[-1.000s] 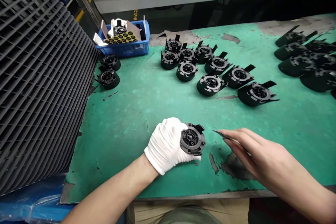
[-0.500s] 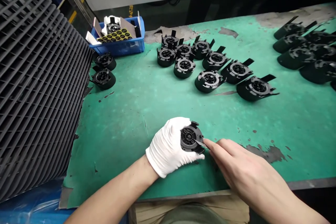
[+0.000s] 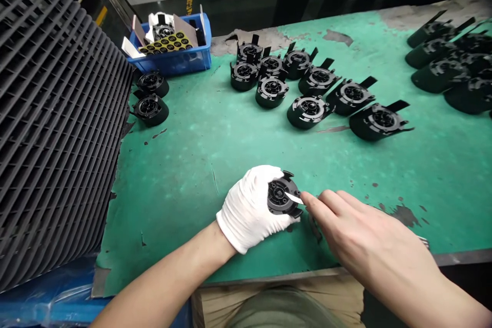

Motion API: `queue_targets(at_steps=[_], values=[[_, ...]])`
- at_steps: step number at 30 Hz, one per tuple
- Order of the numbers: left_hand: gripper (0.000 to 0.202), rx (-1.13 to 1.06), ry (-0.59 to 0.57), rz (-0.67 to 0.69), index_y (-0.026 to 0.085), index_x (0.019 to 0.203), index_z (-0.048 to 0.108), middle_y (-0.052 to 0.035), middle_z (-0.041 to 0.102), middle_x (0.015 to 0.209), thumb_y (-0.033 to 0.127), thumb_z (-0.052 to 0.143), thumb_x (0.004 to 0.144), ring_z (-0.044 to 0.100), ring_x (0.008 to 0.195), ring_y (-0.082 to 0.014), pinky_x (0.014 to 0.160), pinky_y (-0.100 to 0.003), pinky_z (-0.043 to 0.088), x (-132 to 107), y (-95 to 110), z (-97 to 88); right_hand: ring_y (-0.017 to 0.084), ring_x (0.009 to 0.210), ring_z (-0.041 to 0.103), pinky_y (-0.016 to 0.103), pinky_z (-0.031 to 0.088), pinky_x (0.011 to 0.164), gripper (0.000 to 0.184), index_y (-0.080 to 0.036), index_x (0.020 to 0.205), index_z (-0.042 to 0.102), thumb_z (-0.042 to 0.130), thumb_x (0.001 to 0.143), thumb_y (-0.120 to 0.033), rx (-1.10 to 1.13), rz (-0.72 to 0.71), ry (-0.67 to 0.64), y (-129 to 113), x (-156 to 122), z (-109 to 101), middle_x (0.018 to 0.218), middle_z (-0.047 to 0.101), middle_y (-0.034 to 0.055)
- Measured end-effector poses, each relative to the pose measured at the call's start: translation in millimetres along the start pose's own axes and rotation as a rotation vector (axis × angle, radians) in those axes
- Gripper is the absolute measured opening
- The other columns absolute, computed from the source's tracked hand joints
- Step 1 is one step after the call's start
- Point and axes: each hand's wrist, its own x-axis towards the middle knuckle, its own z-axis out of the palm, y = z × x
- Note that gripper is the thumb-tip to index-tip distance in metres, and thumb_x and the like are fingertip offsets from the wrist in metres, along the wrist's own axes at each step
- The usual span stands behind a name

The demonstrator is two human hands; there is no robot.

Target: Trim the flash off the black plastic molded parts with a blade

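Observation:
My left hand (image 3: 249,207), in a white glove, is closed round a round black plastic part (image 3: 282,196) held just above the green table (image 3: 215,138). My right hand (image 3: 357,233), bare, pinches a thin metal blade (image 3: 294,198). The blade's tip rests on the face of the black part, near its centre hole.
Several more black round parts (image 3: 309,111) lie in a row at mid-table, with others at the far right (image 3: 449,69) and two by the left (image 3: 150,107). A blue bin (image 3: 172,59) with label sheets stands at the back. A dark slatted grille (image 3: 54,128) leans along the left.
My right hand moved left with the blade, from beside the part to touching its face. My left hand kept hold of the part and turned it slightly.

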Motion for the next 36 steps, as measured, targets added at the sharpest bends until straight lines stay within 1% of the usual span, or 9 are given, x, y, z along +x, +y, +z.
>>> queue_targets(at_steps=[4, 7, 13, 17, 21, 25, 32, 34, 36], values=[[0.078, 0.009, 0.033, 0.012, 0.024, 0.159, 0.076, -0.0155, 0.089, 0.153, 0.049, 0.113, 0.095, 0.092, 0.144, -0.0392, 0.131, -0.056, 0.079, -1, -2, 3.6, 0.026, 0.078, 0.06, 0.044, 0.046, 0.074, 0.041, -0.021, 0.128, 0.076, 0.055, 0.107, 0.006, -0.061, 0.011, -0.014, -2, 7, -4, 0.089, 0.06, 0.003], [0.082, 0.001, 0.061, 0.023, 0.024, 0.162, 0.074, -0.0146, 0.09, 0.153, 0.049, 0.113, 0.094, 0.093, 0.143, -0.0385, 0.13, -0.055, 0.08, 0, -2, 5.9, 0.026, 0.078, 0.06, 0.044, 0.045, 0.073, 0.041, -0.019, 0.125, 0.078, 0.056, 0.104, 0.009, -0.103, 0.065, -0.019, -10, 11, -3, 0.089, 0.06, 0.0032], [0.094, 0.034, 0.057, 0.025, 0.022, 0.166, 0.071, -0.0181, 0.089, 0.159, 0.053, 0.115, 0.089, 0.091, 0.15, -0.0436, 0.132, -0.062, 0.079, -2, -8, 9.8, 0.024, 0.082, 0.068, 0.04, 0.047, 0.071, 0.043, -0.016, 0.159, 0.071, 0.054, 0.121, -0.004, -0.11, 0.175, 0.056, -20, -8, 7, 0.093, 0.068, 0.0029], [0.107, 0.073, 0.07, 0.043, 0.022, 0.176, 0.066, -0.021, 0.087, 0.167, 0.052, 0.114, 0.087, 0.09, 0.154, -0.0469, 0.133, -0.066, 0.079, -7, -15, 13.8, 0.022, 0.08, 0.075, 0.036, 0.049, 0.062, 0.038, -0.02, 0.169, 0.068, 0.054, 0.134, -0.028, 0.03, 0.317, 0.102, -8, -29, 14, 0.099, 0.072, 0.0022], [0.111, 0.12, 0.115, 0.108, 0.018, 0.184, 0.061, -0.0251, 0.086, 0.171, 0.052, 0.109, 0.09, 0.09, 0.154, -0.0493, 0.132, -0.068, 0.079, -9, -19, 15.6, 0.022, 0.095, 0.089, 0.033, 0.066, 0.077, 0.038, -0.026, 0.17, 0.068, 0.053, 0.136, -0.036, 0.243, 0.351, 0.095, 11, -36, 25, 0.119, 0.086, 0.0058], [0.114, 0.105, 0.118, 0.14, 0.02, 0.188, 0.056, -0.0244, 0.084, 0.175, 0.048, 0.107, 0.09, 0.087, 0.16, -0.0491, 0.137, -0.068, 0.076, -9, -20, 11.1, 0.025, 0.094, 0.092, 0.036, 0.071, 0.079, 0.038, -0.026, 0.164, 0.073, 0.058, 0.136, -0.046, 0.387, 0.392, 0.117, 17, -27, 37, 0.116, 0.088, 0.0072], [0.115, 0.063, 0.148, 0.174, 0.023, 0.192, 0.046, -0.0257, 0.079, 0.18, 0.042, 0.107, 0.096, 0.083, 0.167, -0.0471, 0.141, -0.067, 0.074, -12, -23, 4.3, 0.022, 0.097, 0.096, 0.032, 0.075, 0.086, 0.033, -0.029, 0.161, 0.078, 0.059, 0.135, -0.037, 0.562, 0.401, 0.18, 17, -13, 41, 0.122, 0.096, 0.0053], [0.121, 0.09, 0.151, 0.162, 0.023, 0.193, 0.043, -0.0271, 0.078, 0.18, 0.049, 0.11, 0.096, 0.083, 0.167, -0.0486, 0.139, -0.07, 0.074, -14, -24, 5.1, 0.023, 0.091, 0.095, 0.033, 0.076, 0.085, 0.035, -0.03, 0.162, 0.079, 0.058, 0.135, -0.037, 0.578, 0.428, 0.168, 22, -17, 42, 0.117, 0.097, 0.0046], [0.14, 0.121, 0.148, 0.11, 0.022, 0.195, 0.041, -0.0293, 0.075, 0.181, 0.066, 0.119, 0.087, 0.081, 0.167, -0.0524, 0.137, -0.074, 0.074, -15, -26, 6.2, 0.024, 0.088, 0.095, 0.034, 0.077, 0.083, 0.037, -0.03, 0.163, 0.08, 0.057, 0.135, -0.04, 0.599, 0.461, 0.144, 27, -21, 45, 0.116, 0.098, 0.0047]])
